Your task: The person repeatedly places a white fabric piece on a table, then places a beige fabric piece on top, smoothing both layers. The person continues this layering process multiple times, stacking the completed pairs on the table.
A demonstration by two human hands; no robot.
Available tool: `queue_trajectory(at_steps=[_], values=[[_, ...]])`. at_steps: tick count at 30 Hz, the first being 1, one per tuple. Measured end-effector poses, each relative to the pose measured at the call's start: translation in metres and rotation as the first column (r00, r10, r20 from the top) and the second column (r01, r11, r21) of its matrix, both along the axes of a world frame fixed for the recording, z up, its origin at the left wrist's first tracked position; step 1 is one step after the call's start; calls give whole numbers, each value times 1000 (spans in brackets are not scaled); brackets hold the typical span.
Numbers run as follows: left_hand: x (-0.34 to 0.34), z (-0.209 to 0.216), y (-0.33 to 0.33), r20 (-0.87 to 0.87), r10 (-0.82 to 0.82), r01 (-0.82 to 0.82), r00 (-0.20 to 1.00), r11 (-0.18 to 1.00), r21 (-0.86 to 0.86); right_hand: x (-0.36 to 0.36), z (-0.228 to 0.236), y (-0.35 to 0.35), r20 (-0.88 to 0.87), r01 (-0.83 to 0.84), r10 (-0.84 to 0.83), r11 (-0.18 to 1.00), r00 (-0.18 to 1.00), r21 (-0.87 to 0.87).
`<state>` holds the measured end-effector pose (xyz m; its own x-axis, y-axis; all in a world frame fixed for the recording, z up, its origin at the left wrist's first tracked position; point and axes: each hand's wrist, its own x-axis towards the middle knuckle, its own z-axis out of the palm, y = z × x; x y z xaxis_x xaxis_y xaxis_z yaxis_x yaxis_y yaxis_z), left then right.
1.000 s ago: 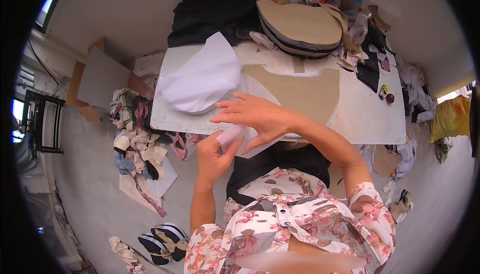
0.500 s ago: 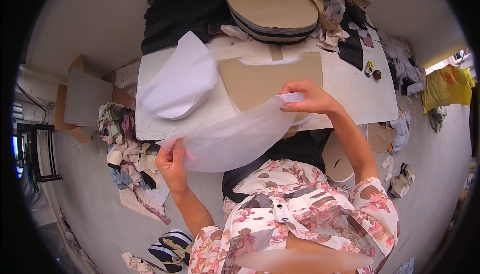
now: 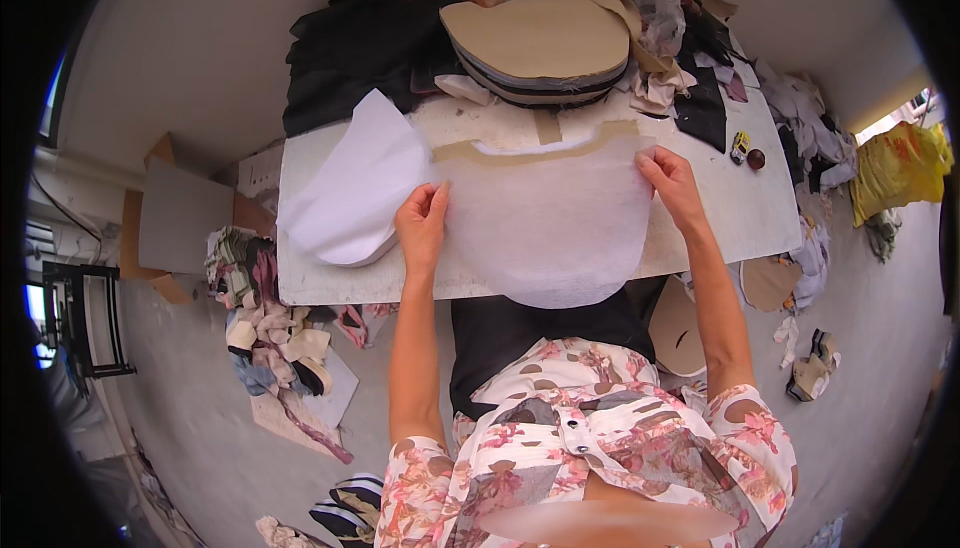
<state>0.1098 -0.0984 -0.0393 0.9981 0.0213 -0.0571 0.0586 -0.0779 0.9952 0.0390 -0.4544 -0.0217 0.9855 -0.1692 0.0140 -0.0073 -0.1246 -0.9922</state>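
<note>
A thin, see-through white fabric piece (image 3: 550,228) with a curved lower edge is stretched between my hands. My left hand (image 3: 422,220) pinches its left corner, and my right hand (image 3: 668,180) pinches the right one. Beneath it lies a tan piece (image 3: 612,136) of like shape, its upper rim showing past the white fabric. The fabric's rounded end hangs over the table's front edge. Just left of my left hand rests a stack of white curved pieces (image 3: 355,188), the top one partly raised.
The white table (image 3: 740,218) carries a pile of tan, grey and black cut pieces (image 3: 540,38) at the back, with black cloth (image 3: 360,58) to its left. A toy car (image 3: 740,147) and a dark round object (image 3: 756,159) sit right. Fabric scraps (image 3: 280,338) lie on the floor left.
Both hands have moved, the left up and forward, the right slightly rightward. The white fabric has gone from slanting in front of the table to spread over the tan piece.
</note>
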Motion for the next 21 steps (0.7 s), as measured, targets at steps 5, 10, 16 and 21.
queue_trajectory(at_steps=[5,10,16,21], values=[[16,-8,-19,178,100,-159,979,921,355,17,-15,-3,16,88,-86,984,996,-155],[17,-11,-29,296,113,-275,948,757,593,25,-26,-1,59,221,-218,869,974,-442],[22,-14,-28,282,146,-299,948,712,635,30,-22,7,70,280,-292,776,954,-565],[22,-13,-31,323,123,-321,939,656,683,31,-23,9,91,315,-330,726,939,-612]])
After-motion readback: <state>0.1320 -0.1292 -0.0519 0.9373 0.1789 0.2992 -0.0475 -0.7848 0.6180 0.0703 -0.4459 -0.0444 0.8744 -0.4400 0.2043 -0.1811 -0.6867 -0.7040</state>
